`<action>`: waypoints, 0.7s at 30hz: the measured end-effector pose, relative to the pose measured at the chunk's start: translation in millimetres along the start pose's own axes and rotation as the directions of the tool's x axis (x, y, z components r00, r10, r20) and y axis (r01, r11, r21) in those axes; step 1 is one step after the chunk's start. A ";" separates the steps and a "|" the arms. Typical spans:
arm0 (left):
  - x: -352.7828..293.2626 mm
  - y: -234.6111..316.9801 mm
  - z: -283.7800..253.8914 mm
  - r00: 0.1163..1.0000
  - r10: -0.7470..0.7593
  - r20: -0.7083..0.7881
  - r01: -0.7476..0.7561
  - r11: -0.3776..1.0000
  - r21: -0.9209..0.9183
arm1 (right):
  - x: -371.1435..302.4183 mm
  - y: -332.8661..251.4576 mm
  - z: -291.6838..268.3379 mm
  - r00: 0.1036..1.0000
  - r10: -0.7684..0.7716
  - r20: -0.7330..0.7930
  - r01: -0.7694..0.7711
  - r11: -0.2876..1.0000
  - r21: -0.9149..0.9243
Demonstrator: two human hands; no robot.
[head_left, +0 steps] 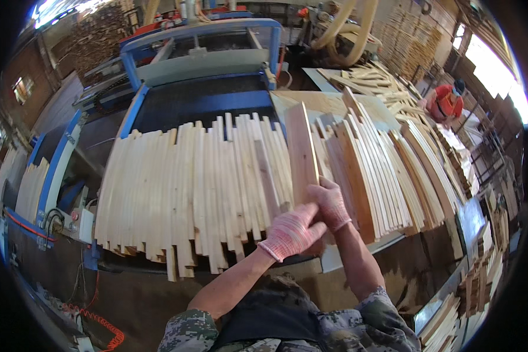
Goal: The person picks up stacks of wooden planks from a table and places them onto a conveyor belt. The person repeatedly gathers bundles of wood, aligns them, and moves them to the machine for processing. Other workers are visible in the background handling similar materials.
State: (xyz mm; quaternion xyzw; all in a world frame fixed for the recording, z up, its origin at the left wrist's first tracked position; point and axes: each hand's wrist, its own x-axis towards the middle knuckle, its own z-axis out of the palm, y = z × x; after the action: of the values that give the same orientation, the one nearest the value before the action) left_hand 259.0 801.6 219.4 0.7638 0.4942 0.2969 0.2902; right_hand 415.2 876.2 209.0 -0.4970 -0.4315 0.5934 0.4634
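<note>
Blue-framed machine (pixel 208 64) behind, strips (pixel 182 188) alongside; left fingers (pixel 305 213) and right fingers (pixel 328 195) wrap one board (pixel 301 152).

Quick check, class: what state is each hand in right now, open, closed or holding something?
Left hand: closed, holding the wooden board at its near part.
Right hand: closed, holding the same board by its right edge.
</note>
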 end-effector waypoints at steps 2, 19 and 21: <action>-22.9 -16.4 -31.7 0.995 0.096 0.007 -0.090 0.958 -0.273 | 1.8 0.2 7.3 0.999 -0.037 0.030 0.040 0.994 -0.100; -348.9 -287.8 -410.0 0.199 -0.457 -0.867 0.979 0.132 0.155 | 106.0 78.9 1.0 0.997 -0.016 0.076 0.056 0.817 -0.574; -389.0 -322.2 -409.4 0.428 -0.371 -0.824 0.883 0.365 0.294 | 94.6 53.6 13.0 0.998 0.042 0.056 0.014 0.662 -0.749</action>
State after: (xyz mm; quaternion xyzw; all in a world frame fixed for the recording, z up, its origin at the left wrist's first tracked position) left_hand -362.3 612.9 185.4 0.3813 0.9010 0.1725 -0.1146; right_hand 388.6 957.5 140.6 -0.6263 -0.6487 0.3839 0.1988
